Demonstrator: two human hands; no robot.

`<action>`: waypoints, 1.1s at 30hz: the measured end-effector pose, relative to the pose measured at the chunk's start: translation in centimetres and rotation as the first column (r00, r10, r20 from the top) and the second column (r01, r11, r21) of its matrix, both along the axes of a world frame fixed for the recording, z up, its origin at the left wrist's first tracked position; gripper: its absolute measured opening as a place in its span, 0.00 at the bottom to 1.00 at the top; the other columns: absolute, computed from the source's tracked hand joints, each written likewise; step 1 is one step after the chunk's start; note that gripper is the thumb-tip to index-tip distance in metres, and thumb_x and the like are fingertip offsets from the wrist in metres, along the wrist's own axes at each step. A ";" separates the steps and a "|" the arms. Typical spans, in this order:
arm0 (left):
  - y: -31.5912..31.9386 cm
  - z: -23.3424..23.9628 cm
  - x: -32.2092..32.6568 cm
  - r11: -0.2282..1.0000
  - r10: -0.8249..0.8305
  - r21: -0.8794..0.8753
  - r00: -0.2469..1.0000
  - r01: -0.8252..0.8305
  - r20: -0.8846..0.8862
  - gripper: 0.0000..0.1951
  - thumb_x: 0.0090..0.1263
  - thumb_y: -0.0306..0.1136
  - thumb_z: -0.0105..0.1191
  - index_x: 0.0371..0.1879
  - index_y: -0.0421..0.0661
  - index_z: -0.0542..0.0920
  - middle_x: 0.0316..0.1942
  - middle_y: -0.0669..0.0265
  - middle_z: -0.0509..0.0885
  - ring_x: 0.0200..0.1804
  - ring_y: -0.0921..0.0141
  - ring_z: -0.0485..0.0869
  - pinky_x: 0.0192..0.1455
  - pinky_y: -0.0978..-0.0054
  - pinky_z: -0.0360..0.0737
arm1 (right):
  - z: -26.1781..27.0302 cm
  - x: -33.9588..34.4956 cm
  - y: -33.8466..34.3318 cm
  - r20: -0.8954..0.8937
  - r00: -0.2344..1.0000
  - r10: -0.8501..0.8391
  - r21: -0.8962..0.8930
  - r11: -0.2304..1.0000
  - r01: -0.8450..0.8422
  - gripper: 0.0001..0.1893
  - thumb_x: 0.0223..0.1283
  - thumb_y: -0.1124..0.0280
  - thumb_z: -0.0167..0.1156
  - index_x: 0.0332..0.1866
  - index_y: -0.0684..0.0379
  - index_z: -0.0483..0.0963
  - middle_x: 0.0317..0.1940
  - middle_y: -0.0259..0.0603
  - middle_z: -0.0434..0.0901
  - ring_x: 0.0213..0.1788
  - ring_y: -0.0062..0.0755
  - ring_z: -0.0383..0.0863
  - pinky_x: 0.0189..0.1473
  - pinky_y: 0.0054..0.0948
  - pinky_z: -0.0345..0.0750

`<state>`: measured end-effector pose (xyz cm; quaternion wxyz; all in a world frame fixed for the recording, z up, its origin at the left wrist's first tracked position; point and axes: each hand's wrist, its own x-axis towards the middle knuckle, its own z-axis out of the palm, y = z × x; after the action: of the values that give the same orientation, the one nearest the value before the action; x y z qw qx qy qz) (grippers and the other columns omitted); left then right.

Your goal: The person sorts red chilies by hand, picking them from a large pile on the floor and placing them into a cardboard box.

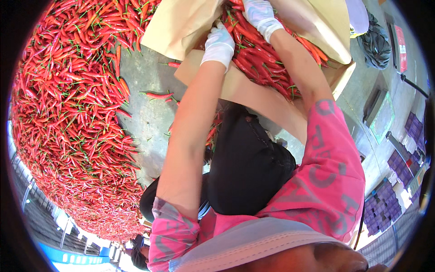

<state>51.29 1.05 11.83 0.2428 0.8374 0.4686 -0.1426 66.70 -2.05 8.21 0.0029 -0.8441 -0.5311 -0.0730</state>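
Both my hands wear thin white gloves and reach into an opened cardboard box filled with red chili peppers. My left hand is at the box's near left corner, its fingers curled down beside the peppers; whether it grips the cardboard or peppers is hidden. My right hand rests on the peppers toward the far side, its fingertips cut off by the top of the view. The box's flaps stand folded outward around the peppers. The peppers in the box lie mostly lengthwise, with green stems.
A large heap of red chili peppers covers the floor at left. Loose peppers lie on the concrete floor. At right are a black plastic bag, a floor scale and stacked purple boxes. Another person is at lower left.
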 end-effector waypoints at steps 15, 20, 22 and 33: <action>5.0 13.0 -33.7 0.982 0.161 -0.025 0.750 -0.189 0.641 0.33 0.58 0.19 0.54 0.65 0.43 0.59 0.61 0.59 0.69 0.62 0.67 0.69 0.62 0.69 0.66 | 10.5 -2.5 -5.7 -0.497 0.852 -0.163 -0.363 0.931 -0.033 0.35 0.49 0.54 0.60 0.64 0.54 0.61 0.52 0.56 0.73 0.55 0.50 0.73 0.57 0.39 0.69; 1.0 17.4 -42.3 0.962 0.209 0.044 0.833 -0.268 0.513 0.37 0.57 0.13 0.52 0.67 0.48 0.57 0.64 0.60 0.65 0.62 0.68 0.69 0.60 0.70 0.68 | 1.9 -10.2 -3.7 -0.415 0.886 0.207 -0.098 0.958 -0.270 0.38 0.54 0.48 0.54 0.66 0.60 0.56 0.66 0.50 0.56 0.67 0.57 0.56 0.62 0.50 0.62; -0.8 17.7 -44.0 0.967 0.180 0.067 0.846 -0.246 0.503 0.36 0.58 0.12 0.51 0.67 0.48 0.57 0.64 0.59 0.64 0.63 0.68 0.68 0.60 0.69 0.69 | 1.7 -11.0 -3.3 -0.350 0.913 0.210 -0.184 0.940 -0.287 0.35 0.57 0.48 0.51 0.66 0.56 0.56 0.67 0.48 0.54 0.67 0.60 0.54 0.61 0.56 0.61; -3.0 16.6 -55.5 0.919 0.377 0.051 0.911 -0.390 0.169 0.28 0.61 0.33 0.56 0.61 0.47 0.65 0.53 0.55 0.75 0.55 0.62 0.75 0.57 0.69 0.72 | 3.6 -11.9 -1.4 -0.537 0.781 0.318 -0.487 0.639 -0.595 0.28 0.58 0.51 0.49 0.64 0.46 0.63 0.65 0.39 0.61 0.66 0.49 0.60 0.59 0.47 0.66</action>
<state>-4.22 -1.94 28.46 0.2668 0.7470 0.6089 -0.0064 54.82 -3.49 11.83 -0.1533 -0.6226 -0.7109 0.2890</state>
